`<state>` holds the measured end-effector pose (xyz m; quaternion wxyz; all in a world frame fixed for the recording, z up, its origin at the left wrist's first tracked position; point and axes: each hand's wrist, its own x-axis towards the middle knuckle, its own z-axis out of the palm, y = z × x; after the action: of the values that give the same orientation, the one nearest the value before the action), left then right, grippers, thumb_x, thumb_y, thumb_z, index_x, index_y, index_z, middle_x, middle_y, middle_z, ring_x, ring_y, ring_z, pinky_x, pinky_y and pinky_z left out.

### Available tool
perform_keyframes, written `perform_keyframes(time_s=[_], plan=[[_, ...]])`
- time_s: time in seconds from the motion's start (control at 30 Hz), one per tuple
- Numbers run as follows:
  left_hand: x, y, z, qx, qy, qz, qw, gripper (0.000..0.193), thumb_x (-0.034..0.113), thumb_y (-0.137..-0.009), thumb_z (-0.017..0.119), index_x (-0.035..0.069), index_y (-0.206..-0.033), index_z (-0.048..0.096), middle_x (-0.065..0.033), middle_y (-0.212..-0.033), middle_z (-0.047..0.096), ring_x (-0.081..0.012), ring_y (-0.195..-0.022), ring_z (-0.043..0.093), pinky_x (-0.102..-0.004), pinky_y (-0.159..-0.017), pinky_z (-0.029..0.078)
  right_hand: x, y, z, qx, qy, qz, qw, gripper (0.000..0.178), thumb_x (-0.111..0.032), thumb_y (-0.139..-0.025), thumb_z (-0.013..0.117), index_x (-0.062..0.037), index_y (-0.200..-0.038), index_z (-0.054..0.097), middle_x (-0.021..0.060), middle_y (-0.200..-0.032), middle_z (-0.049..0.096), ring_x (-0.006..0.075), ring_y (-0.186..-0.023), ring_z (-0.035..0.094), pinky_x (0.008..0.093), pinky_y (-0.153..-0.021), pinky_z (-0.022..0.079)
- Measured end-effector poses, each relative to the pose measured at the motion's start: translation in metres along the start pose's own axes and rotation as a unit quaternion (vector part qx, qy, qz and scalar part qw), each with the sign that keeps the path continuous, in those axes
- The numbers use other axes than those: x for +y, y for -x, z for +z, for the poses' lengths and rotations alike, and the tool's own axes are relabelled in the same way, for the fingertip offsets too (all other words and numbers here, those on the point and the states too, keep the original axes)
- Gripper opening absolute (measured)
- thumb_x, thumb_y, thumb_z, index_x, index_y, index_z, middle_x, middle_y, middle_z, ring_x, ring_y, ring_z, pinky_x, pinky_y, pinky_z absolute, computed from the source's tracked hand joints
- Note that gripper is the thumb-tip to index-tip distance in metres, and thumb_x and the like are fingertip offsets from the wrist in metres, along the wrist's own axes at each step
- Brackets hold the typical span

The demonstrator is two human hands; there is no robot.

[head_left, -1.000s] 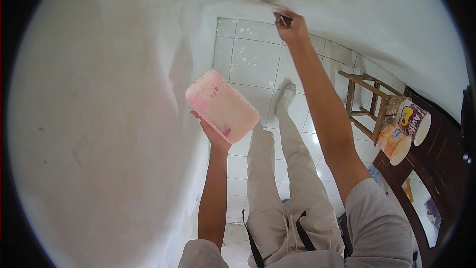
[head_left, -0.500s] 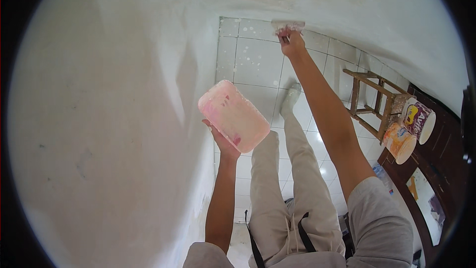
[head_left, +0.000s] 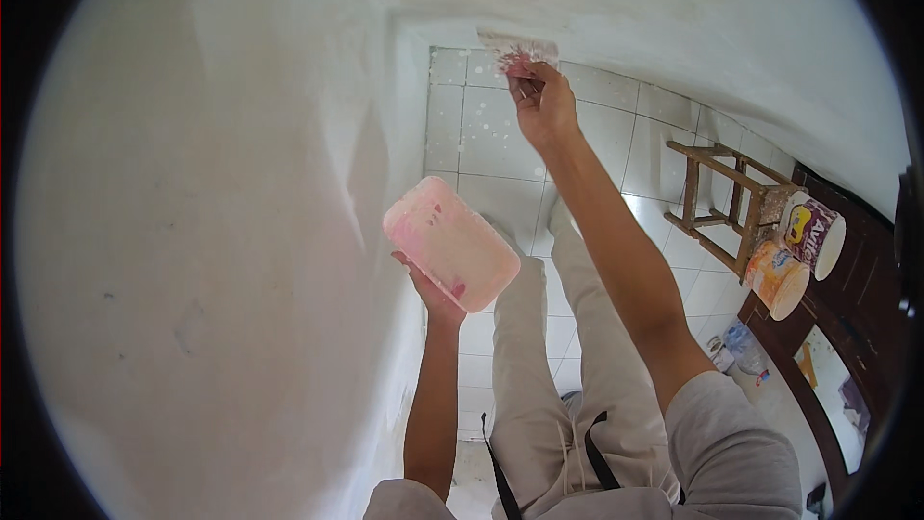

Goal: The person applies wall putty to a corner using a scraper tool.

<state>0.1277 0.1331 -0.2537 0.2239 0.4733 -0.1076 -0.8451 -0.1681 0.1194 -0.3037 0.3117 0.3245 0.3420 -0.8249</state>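
My left hand (head_left: 435, 291) supports a shallow pink rectangular plastic tray (head_left: 448, 246) from beneath, fingers wrapped at its left edge. Whitish residue and a few darker pink patches mark the tray. With its arm stretched out, my right hand (head_left: 547, 114) grips a wide putty knife (head_left: 525, 48) by its pinkish handle, which my fingers partly hide. Smears cover the blade. It lies at the foot of the far wall (head_left: 664, 0), near the corner; whether it touches the wall I cannot tell.
A plastered wall (head_left: 192, 231) fills the left side. White floor tiles (head_left: 500, 130) carry paint spots. At right is a wooden stool (head_left: 722, 183) bearing a purple-and-white bucket (head_left: 816, 236) and an orange-and-white bucket (head_left: 778, 277). Behind are a plastic bottle (head_left: 746, 347) and a dark door (head_left: 857, 279).
My right hand and the putty knife have moved left, closer to the corner, and the blade has tilted. The tray in my left hand sits slightly lower in view.
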Motion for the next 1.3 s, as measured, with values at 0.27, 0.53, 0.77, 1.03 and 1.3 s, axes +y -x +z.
perform_keyframes(time_s=[0.27, 0.53, 0.77, 1.03, 1.3], plan=[[-0.02, -0.003, -0.031, 0.024, 0.023, -0.035, 0.999, 0.077, 0.07, -0.09, 0.034, 0.015, -0.143, 0.031, -0.0037, -0.139, 0.039, -0.0235, -0.126, 0.041, -0.0404, -0.103, 0.039, -0.071, -0.105, -0.026, -0.03, -0.018, 0.043, 0.998, 0.021, 0.008, -0.086, 0.044, 0.0203, -0.101, 0.048, 0.028, -0.1, 0.059, 0.0434, -0.101, 0.058, 0.0377, -0.085, 0.056], [-0.018, 0.008, -0.023, 0.056, -0.006, -0.011, 0.998, 0.077, 0.071, -0.089, 0.035, 0.015, -0.143, 0.031, -0.0037, -0.139, 0.039, -0.0235, -0.126, 0.04, -0.041, -0.103, 0.039, -0.06, -0.024, -0.066, -0.004, 0.048, -0.09, 0.995, 0.016, -0.002, -0.088, 0.051, 0.0063, -0.101, 0.054, 0.0168, -0.109, 0.06, 0.0256, -0.097, 0.062, 0.0327, -0.087, 0.054], [-0.033, 0.003, -0.023, 0.051, 0.001, -0.008, 0.999, 0.077, 0.071, -0.089, 0.036, 0.016, -0.143, 0.031, -0.0033, -0.139, 0.039, -0.023, -0.127, 0.04, -0.0411, -0.103, 0.039, -0.022, -0.151, -0.092, -0.004, 0.036, -0.021, 0.999, 0.017, 0.004, -0.088, 0.049, 0.0102, -0.104, 0.052, 0.0191, -0.105, 0.058, 0.0294, -0.101, 0.058, 0.0366, -0.093, 0.051], [-0.019, 0.01, -0.055, 0.058, 0.021, -0.038, 0.997, 0.081, 0.073, -0.088, 0.035, 0.016, -0.145, 0.029, -0.0042, -0.143, 0.036, -0.0244, -0.129, 0.038, -0.0419, -0.106, 0.036, -0.073, -0.042, -0.046, -0.105, -0.081, -0.046, 0.99, 0.019, 0.003, -0.088, 0.046, 0.0132, -0.105, 0.046, 0.0224, -0.114, 0.054, 0.0335, -0.107, 0.056, 0.0375, -0.091, 0.053], [-0.03, 0.004, -0.036, 0.057, -0.013, -0.024, 0.998, 0.082, 0.073, -0.088, 0.035, 0.015, -0.145, 0.029, -0.0041, -0.142, 0.036, -0.0244, -0.129, 0.038, -0.0417, -0.104, 0.038, -0.022, -0.116, -0.102, 0.092, 0.078, -0.028, 0.992, 0.02, 0.0, -0.089, 0.05, 0.0006, -0.109, 0.05, 0.0149, -0.112, 0.056, 0.0252, -0.106, 0.058, 0.0369, -0.094, 0.052]])
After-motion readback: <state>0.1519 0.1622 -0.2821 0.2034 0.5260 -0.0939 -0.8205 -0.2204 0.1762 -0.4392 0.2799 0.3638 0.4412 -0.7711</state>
